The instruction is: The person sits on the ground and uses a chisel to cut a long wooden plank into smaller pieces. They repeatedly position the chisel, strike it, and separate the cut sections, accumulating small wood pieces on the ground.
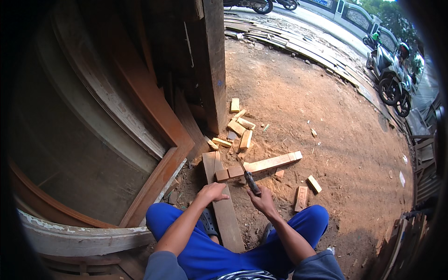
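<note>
My left hand point(213, 192) rests on a long flat board point(228, 228) lying lengthwise between my legs, its fingers apart. My right hand point(262, 202) grips the dark handle of a hand saw point(252, 184), whose narrow blade points forward and up. Beyond my hands a lighter wooden batten point(273, 163) lies crosswise, its left end over the board, with cut lines or joints near both ends. Two small blocks point(301, 198) lie right of my right hand. Several offcuts point(246, 139) are scattered ahead on the dirt among sawdust.
Leaning door and window frames point(163, 172) crowd my left beside a dark wooden post point(210, 93). Dirt ground point(354, 163) stretches right, with stacked wood point(399, 247) at lower right. Planks point(298, 46) edge the road, where motorbikes point(389, 86) stand near a wall.
</note>
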The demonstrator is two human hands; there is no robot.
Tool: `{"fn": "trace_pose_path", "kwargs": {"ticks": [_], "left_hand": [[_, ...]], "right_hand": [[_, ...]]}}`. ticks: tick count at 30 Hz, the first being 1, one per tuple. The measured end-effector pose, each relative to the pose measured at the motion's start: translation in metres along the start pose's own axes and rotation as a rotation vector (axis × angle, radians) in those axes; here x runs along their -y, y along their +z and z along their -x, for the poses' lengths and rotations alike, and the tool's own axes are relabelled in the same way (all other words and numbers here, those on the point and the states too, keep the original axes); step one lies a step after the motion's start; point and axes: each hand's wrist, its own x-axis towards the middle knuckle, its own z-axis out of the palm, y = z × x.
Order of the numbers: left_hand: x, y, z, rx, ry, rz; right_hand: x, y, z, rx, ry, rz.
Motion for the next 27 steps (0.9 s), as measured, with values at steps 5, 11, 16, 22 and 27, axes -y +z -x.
{"fn": "trace_pose_path", "kwargs": {"ticks": [5,11,16,22,27], "left_hand": [[0.0005,0.0002,-0.0005,0.008,-0.007,-0.002],[-0.0009,0.0,0.0008,-0.001,0.0,0.002],[-0.0029,-0.0034,0.0039,0.011,-0.01,0.015],[-0.0036,-0.003,0.0041,-0.004,0.001,-0.004],[-0.0027,-0.0025,0.0033,0.017,-0.01,0.002]], "right_hand": [[0.0038,-0.0028,-0.001,0.056,0.073,0.071],[-0.0026,0.0014,-0.0007,0.002,-0.005,-0.006],[0.0019,0.0004,0.0004,0.005,0.001,-0.011],[-0.0008,0.0005,-0.0007,-0.003,0.002,0.002],[0.0014,0.0006,0.0001,0.002,0.022,-0.02]]}}
